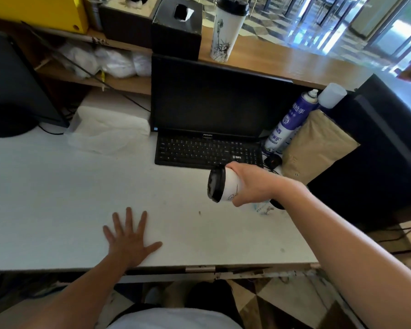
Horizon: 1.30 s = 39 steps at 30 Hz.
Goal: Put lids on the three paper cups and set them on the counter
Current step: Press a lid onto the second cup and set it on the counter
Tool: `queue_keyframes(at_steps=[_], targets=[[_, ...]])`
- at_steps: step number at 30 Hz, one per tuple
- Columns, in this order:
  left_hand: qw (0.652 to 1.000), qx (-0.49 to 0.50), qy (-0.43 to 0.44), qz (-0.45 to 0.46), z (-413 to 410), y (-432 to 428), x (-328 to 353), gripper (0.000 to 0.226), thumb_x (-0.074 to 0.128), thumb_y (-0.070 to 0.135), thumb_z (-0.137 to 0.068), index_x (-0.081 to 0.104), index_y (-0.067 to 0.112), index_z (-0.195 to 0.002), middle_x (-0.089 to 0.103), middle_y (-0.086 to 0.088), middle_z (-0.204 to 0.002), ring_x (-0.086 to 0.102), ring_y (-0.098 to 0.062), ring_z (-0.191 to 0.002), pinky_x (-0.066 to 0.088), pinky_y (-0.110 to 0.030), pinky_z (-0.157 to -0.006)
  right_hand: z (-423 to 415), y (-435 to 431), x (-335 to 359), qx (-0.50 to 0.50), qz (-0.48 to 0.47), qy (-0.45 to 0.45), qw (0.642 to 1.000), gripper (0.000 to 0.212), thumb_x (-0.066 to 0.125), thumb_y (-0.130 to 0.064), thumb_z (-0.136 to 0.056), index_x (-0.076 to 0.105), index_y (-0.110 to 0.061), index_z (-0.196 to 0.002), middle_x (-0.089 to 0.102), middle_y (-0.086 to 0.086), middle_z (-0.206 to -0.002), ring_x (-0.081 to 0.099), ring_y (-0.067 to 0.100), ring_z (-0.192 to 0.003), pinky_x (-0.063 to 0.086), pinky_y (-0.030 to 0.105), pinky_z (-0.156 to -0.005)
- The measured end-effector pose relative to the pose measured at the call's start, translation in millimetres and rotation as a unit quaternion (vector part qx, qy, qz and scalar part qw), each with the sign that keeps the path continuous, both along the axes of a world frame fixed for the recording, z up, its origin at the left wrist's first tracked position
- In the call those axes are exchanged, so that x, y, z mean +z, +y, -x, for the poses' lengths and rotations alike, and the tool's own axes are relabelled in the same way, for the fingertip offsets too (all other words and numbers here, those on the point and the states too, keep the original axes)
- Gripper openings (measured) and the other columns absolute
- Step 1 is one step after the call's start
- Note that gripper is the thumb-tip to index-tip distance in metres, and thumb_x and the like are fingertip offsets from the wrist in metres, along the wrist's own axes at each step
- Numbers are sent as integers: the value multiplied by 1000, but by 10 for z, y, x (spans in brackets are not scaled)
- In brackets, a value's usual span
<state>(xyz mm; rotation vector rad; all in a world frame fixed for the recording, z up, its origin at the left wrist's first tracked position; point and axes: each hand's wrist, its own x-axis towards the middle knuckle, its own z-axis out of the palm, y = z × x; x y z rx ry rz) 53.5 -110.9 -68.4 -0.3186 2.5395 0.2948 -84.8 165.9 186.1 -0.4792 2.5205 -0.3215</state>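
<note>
My right hand [252,186] grips a white paper cup [231,186] with a black lid [216,184], held tilted on its side above the white desk [57,198], just in front of the keyboard. My left hand [128,236] lies flat on the desk with fingers spread and nothing in it. A second white paper cup [224,34] with a black lid stands upright on the raised wooden counter [294,62] behind the monitor. Something dark and a bluish scrap lie on the desk under my right wrist, mostly hidden.
A black monitor [218,98] and keyboard [207,150] stand at the desk's middle back. A spray can [290,119], brown paper bag [318,148] and mouse [273,160] crowd the right. Black tissue box [176,27] sits on the counter; white tissue pack [109,124] lies left.
</note>
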Motion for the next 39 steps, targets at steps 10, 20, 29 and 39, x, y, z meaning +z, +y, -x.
queue_keyframes(at_steps=[10, 20, 29, 39], targets=[[1000, -1, -5, -24, 3, -42, 1, 119, -10, 98, -43, -41, 32, -137, -49, -11, -148, -34, -49, -140, -12, -69, -110, 27, -689, 143, 192, -450, -19, 872, 31, 69, -21, -77, 56, -15, -104, 55, 5, -103, 56, 35, -111, 44, 55, -102], [999, -17, -34, -37, 50, -96, 107, 123, -10, 100, -38, -41, 35, -138, -54, -9, -144, -40, -47, -138, -44, -54, -81, 86, -749, 239, 173, -399, -56, 899, 28, 73, -22, -71, 66, -14, -97, 63, 3, -94, 66, 26, -90, 56, 37, -80], [998, -15, -43, -40, 55, -72, 156, 125, -12, 100, -35, -42, 35, -137, -54, -8, -144, -40, -46, -138, -44, -54, -81, 33, -65, 143, -73, 113, -56, 989, 76, 82, -11, -61, 47, -31, -126, 64, -5, -111, 63, 14, -104, 55, 35, -89], [999, -19, -27, 15, 70, -39, -2, 111, 24, 92, -73, -36, 31, -143, -46, -10, -152, -33, -49, -141, -10, -69, -112, -469, -95, -814, -232, 433, -140, 860, 81, 77, 14, -68, 49, -33, -128, 61, 1, -124, 59, 15, -116, 54, 32, -92]])
